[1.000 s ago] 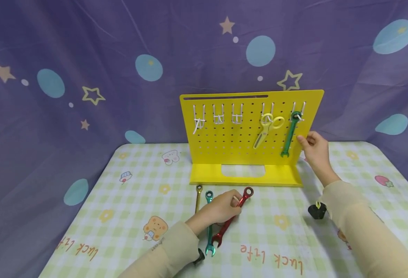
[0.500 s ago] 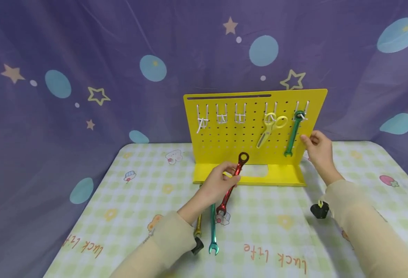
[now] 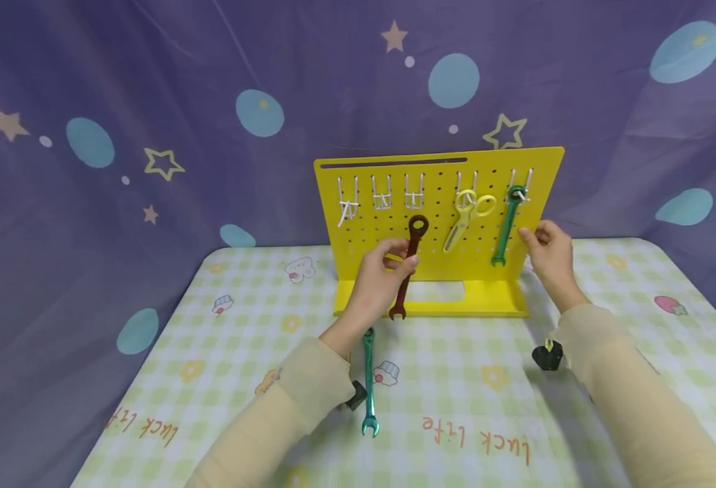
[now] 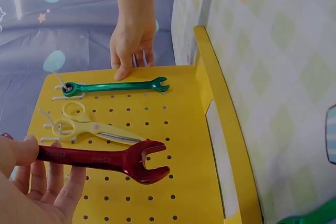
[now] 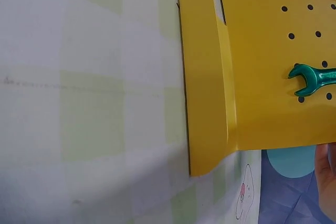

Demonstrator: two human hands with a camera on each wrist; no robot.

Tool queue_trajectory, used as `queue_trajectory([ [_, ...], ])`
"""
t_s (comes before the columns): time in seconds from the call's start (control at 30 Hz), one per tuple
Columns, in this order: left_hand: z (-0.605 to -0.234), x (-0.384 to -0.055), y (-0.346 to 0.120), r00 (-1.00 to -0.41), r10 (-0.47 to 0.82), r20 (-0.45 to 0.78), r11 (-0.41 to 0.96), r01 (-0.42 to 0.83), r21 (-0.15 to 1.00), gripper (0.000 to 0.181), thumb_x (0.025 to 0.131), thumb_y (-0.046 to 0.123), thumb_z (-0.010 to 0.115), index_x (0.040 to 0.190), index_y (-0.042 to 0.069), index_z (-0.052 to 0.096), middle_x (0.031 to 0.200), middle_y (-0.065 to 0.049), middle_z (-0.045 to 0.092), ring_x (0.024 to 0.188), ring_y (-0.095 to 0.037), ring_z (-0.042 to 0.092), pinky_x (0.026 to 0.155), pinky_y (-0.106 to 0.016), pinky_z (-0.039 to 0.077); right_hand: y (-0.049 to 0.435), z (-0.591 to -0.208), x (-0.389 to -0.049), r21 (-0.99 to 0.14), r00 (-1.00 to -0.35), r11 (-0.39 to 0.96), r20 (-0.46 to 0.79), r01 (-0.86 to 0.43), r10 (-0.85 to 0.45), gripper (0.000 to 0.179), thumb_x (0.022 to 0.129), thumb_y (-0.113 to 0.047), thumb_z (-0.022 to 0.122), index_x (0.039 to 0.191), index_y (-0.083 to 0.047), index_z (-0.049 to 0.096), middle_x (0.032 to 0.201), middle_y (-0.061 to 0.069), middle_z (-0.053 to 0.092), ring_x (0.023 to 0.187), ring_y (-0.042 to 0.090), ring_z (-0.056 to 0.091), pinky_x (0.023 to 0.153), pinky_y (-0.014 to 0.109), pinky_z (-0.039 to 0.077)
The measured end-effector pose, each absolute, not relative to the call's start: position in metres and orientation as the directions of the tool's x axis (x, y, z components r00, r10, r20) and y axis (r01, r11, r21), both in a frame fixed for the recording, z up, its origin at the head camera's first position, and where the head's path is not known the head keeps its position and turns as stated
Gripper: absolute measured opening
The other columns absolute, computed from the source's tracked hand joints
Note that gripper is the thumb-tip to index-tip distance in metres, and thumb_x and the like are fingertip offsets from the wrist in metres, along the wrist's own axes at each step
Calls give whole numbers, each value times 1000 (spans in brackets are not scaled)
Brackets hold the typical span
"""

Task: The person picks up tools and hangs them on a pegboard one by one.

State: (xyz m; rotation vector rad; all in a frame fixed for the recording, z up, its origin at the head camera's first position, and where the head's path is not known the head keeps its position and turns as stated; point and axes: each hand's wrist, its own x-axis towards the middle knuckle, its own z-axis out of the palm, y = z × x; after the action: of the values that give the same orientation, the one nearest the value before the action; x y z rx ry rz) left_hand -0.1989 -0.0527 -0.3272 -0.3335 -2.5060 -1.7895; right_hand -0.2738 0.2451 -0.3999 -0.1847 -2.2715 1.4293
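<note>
My left hand pinches a red combination wrench mid-shank, ring end up, in front of the yellow pegboard. In the left wrist view the open jaw end of the red wrench points right, with the thumb on one side and fingers behind. My right hand grips the board's right edge, thumb at the front and fingers behind. Close to that thumb, a green wrench hangs by its ring from the rightmost hook. Yellow-handled scissors hang on the hook left of it.
White hooks with nothing on them line the board's upper left. A teal wrench lies on the checked tablecloth beside my left forearm, which mostly hides a gold wrench. A purple curtain stands behind the table.
My left hand has lifted the red wrench off the tablecloth and carried it up and forward to the pegboard, turning it more upright. My right hand stays at the board's edge.
</note>
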Motion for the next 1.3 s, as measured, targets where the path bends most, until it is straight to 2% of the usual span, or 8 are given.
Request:
queue_trajectory([
  [0.2,-324,-209,-45,-983,97,155,234,174,957,30,97,17,66,124,5,62,110,-8,63,90,-20,66,75,-34,56,243,-400,-275,-874,-885,474,300,-106,356,33,98,-24,63,103,8,60,77,-17,57,63,-3,49,54,13,41],
  [0.33,-326,-223,-41,-982,73,173,173,183,968,26,97,13,64,120,2,62,109,-10,63,90,-25,67,78,-35,55,243,-400,-275,-869,-879,483,313,-111,361,33,98,-24,63,104,8,61,85,-2,64,66,-4,49,60,13,41],
  [0.47,-330,-235,-40,-985,54,164,197,172,965,26,97,12,65,120,2,62,110,-11,63,91,-26,67,77,-34,56,242,-401,-275,-867,-877,488,313,-105,366,34,98,-24,62,106,8,61,95,12,67,69,-7,49,64,13,41],
  [0.67,-336,-248,-38,-991,12,135,218,134,967,27,95,11,67,120,3,62,111,-10,62,94,-26,65,78,-34,55,242,-401,-275,-869,-881,485,303,-98,364,34,99,-23,60,108,10,60,106,27,66,72,-10,49,69,13,42],
  [0.9,-343,-264,-35,-986,-9,164,229,158,961,28,93,8,70,119,3,64,111,-10,64,95,-25,64,81,-32,55,241,-401,-276,-874,-885,478,290,-90,365,36,100,-25,58,110,9,60,113,29,65,76,-9,49,73,15,42],
  [1.3,-341,-278,-29,-985,-38,167,227,154,962,29,91,9,72,119,3,65,110,-9,65,97,-22,64,82,-28,54,240,-402,-276,-877,-881,468,302,-106,366,36,100,-23,59,113,10,62,113,30,65,75,-11,48,74,15,43],
])
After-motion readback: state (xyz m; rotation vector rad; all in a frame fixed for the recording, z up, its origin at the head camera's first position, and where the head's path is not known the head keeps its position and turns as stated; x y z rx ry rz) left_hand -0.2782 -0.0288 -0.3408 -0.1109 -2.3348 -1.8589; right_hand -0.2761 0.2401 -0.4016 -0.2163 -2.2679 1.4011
